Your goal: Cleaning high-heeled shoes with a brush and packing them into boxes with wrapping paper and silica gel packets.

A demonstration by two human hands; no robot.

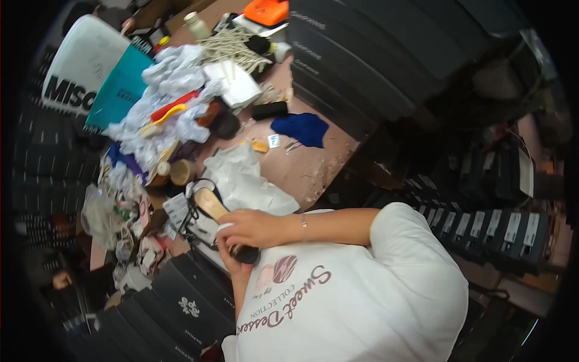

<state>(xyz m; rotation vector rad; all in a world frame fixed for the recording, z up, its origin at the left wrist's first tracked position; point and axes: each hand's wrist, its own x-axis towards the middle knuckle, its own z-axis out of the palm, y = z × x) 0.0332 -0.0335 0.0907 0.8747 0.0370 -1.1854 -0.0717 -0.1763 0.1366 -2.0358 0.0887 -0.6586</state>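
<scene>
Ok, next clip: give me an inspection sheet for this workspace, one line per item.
Surface: brown worktable, littered with small scraps and crumbs.
Job's things: a shoe with a tan insole and black heel, held over white wrapping paper.
Clutter: heap of crumpled white paper, blue cloth, bundle of pale sticks, orange object, small jars, teal bag.
Grippers: right hand rests on the shoe near its heel; left hand mostly hidden beneath it, grip cannot be told.
Cables: thin black cord or strap looped beside the shoe.
Surroundings: stacked black boxes around the table, more labelled ones on the right.
</scene>
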